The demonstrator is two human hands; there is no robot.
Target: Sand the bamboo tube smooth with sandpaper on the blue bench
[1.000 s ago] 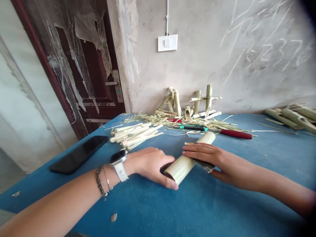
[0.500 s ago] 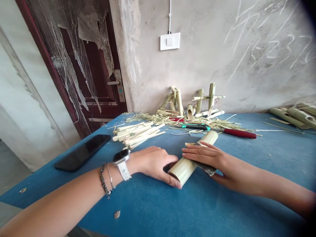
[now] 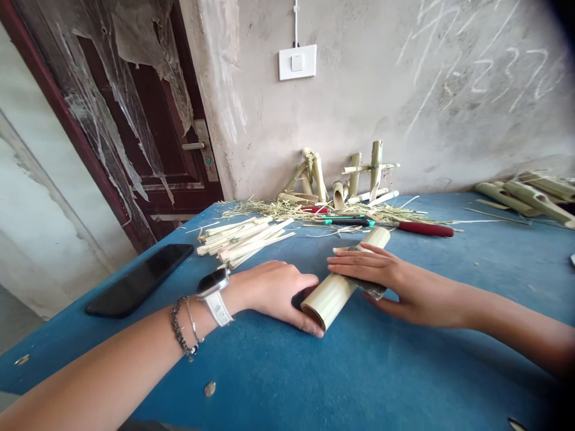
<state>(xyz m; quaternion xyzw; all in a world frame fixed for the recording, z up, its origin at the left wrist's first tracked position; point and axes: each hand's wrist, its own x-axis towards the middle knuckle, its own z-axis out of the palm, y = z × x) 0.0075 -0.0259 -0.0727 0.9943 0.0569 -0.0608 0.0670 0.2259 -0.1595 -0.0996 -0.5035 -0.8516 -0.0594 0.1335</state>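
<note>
Just our view moved; left fingers (image 3: 308, 279) grip pale bamboo tube (image 3: 330, 301), right fingers (image 3: 354, 261) hold grey abrasive-looking sheet (image 3: 369, 290) against it, seemingly sanding, steadiness needed next.

The one camera sits on the person's head and looks forward and down over the blue worktop (image 3: 404, 371) from its near side. It squarely faces the grey wall (image 3: 350, 102), catching a door (image 3: 148, 137) aslant at left. The left fingers (image 3: 309, 281) and right fingers (image 3: 354, 264) fall near mid-picture, closer than the wall. The far right edge is dark, possibly the lens rim.
</note>
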